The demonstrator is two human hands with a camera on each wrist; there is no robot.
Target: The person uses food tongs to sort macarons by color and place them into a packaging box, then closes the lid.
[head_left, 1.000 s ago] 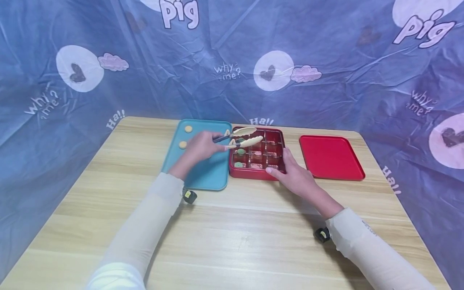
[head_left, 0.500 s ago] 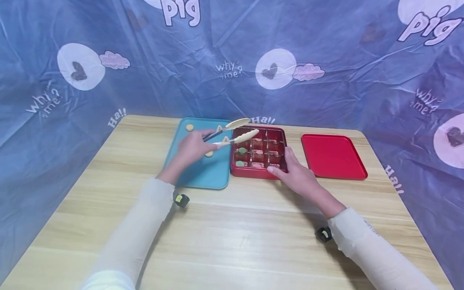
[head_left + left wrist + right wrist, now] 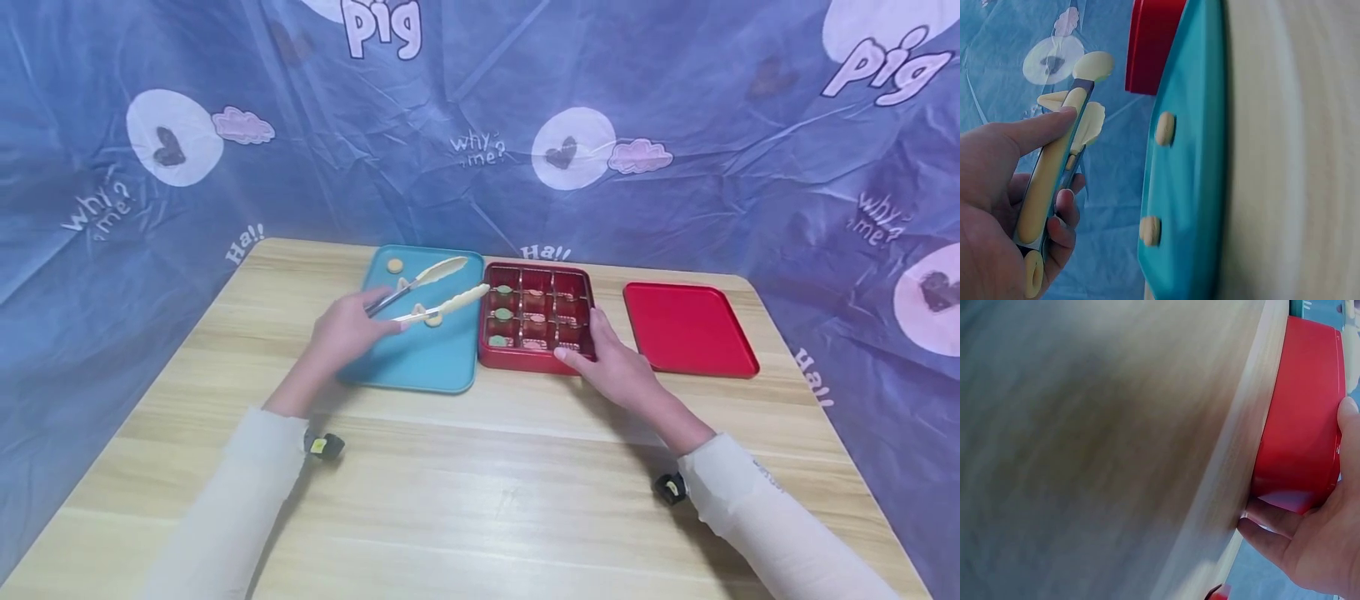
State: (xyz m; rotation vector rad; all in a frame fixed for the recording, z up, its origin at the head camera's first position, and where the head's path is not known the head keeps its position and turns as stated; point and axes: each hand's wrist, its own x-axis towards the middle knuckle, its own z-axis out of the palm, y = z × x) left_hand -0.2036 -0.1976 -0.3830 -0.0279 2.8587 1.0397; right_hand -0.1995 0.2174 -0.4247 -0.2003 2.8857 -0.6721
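Observation:
My left hand (image 3: pixel 347 327) holds a pair of kitchen tongs (image 3: pixel 1054 169) with cream handles and scalloped cream tips. The tongs are spread, nothing between their tips, over the blue tray (image 3: pixel 405 367). Two beige macarons show on that tray: one near the back (image 3: pixel 395 266), the other (image 3: pixel 433 321) below the tongs in the head view. My right hand (image 3: pixel 618 358) grips the near right corner of a red box (image 3: pixel 517 358), thumb at the rim, fingers along the side. Inside its clear divided insert, green macarons (image 3: pixel 503 314) line the left column and pink ones (image 3: pixel 536 318) the middle.
Right of the box lies a flat red lid (image 3: pixel 686 329) with a raised edge. The blue tray sits right up against the box's left side. All stand on a light wooden table (image 3: pixel 480 483), with a blue printed cloth (image 3: pixel 375 150) hanging behind.
My left hand has drawn the spread tongs leftward from above the box to above the blue tray. A green macaron in the box's back left cell is now uncovered. My right hand stays put.

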